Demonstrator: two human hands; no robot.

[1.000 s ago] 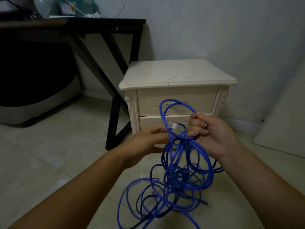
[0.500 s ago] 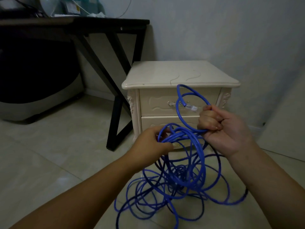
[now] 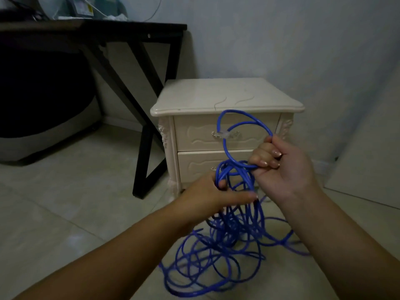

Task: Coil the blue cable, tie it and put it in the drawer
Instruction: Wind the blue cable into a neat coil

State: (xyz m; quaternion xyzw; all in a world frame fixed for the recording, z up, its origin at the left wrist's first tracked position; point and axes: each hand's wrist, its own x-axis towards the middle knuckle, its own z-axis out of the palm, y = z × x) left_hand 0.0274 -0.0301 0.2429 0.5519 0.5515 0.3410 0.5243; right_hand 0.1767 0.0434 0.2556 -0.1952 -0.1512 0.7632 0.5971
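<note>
My right hand (image 3: pixel 281 169) is fisted around the blue cable (image 3: pixel 229 234) loops before the drawer (image 3: pixel 194 135); my left hand (image 3: pixel 213 194) grips strands below, the rest tangled on the floor (image 3: pixel 65 213).

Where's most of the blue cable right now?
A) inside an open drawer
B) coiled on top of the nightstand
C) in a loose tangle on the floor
C: the blue cable sprawls in loose loops on the floor tiles, with only a few loops held in the right hand.
</note>
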